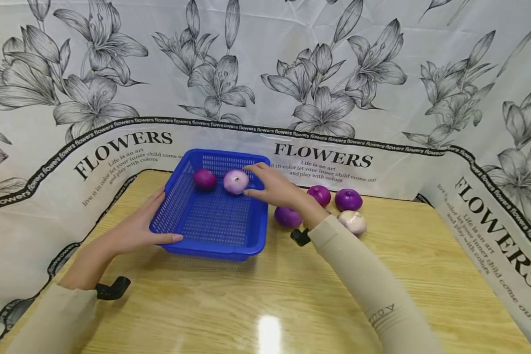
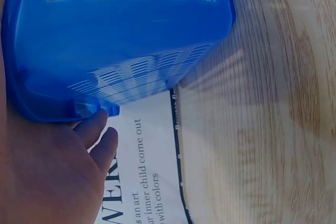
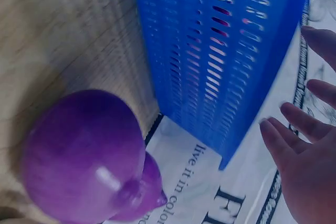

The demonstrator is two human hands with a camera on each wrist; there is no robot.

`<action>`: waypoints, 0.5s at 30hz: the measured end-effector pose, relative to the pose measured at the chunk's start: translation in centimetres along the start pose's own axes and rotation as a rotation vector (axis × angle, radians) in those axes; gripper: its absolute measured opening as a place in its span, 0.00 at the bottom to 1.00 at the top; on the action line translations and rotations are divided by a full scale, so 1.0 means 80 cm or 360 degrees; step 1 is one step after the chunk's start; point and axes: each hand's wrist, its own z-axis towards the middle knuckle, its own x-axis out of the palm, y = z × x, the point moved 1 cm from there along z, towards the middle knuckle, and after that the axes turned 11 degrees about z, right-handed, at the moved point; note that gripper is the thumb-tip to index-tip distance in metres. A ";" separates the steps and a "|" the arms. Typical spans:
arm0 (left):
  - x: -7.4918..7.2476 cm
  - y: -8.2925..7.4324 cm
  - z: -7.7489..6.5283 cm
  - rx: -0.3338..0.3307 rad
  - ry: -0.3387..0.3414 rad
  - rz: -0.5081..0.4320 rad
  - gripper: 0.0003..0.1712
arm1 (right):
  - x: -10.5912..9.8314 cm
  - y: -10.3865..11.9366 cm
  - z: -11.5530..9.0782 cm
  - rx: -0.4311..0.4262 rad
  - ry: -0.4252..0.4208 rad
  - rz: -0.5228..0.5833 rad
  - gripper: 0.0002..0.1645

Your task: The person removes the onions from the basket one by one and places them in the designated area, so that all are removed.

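A blue plastic basket (image 1: pixel 219 250) stands on the table, and inside it lie a dark purple onion (image 1: pixel 205 180) and a paler purple-white onion (image 1: pixel 236 182). My left hand (image 1: pixel 134 231) holds the basket at its near left corner, thumb along the front rim. In the left wrist view, fingertips (image 2: pixel 100 129) reach under the rim. Over the basket's right rim is my right hand (image 1: pixel 274 187), its spread fingers right beside the paler onion; whether they touch it I cannot tell. The right wrist view shows those fingers (image 3: pixel 302 124) loosely extended, nothing visible between them.
Right of the basket, partly behind my right forearm, several more onions rest on the wooden table (image 1: pixel 230 305): purple ones (image 1: pixel 348 199) and a whitish one (image 1: pixel 353 222). A flower-printed cloth (image 1: pixel 327 73) hangs behind and around the table.
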 end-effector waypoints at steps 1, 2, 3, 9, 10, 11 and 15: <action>-0.001 0.001 0.000 0.0001 -0.0002 0.0008 0.74 | 0.003 0.001 0.008 -0.0003 0.0006 -0.0021 0.42; -0.002 0.001 0.001 0.0002 -0.0003 0.0011 0.74 | 0.006 0.001 0.015 -0.0005 0.0009 -0.0046 0.43; -0.002 0.002 0.001 0.0006 -0.0005 0.0012 0.74 | 0.010 0.001 0.022 -0.0003 0.0013 -0.0075 0.44; 0.004 0.003 0.001 0.0001 -0.0016 -0.0003 0.74 | 0.031 -0.001 0.053 0.0072 0.0128 -0.0221 0.48; 0.005 0.004 0.000 -0.0001 -0.0018 -0.0003 0.74 | 0.035 -0.001 0.057 0.0088 0.0153 -0.0235 0.49; 0.005 0.004 0.000 0.0000 -0.0019 -0.0003 0.74 | 0.039 -0.001 0.061 0.0101 0.0174 -0.0254 0.49; 0.003 0.004 -0.001 -0.0003 -0.0034 0.0004 0.74 | 0.049 -0.002 0.075 0.0160 0.0202 -0.0312 0.51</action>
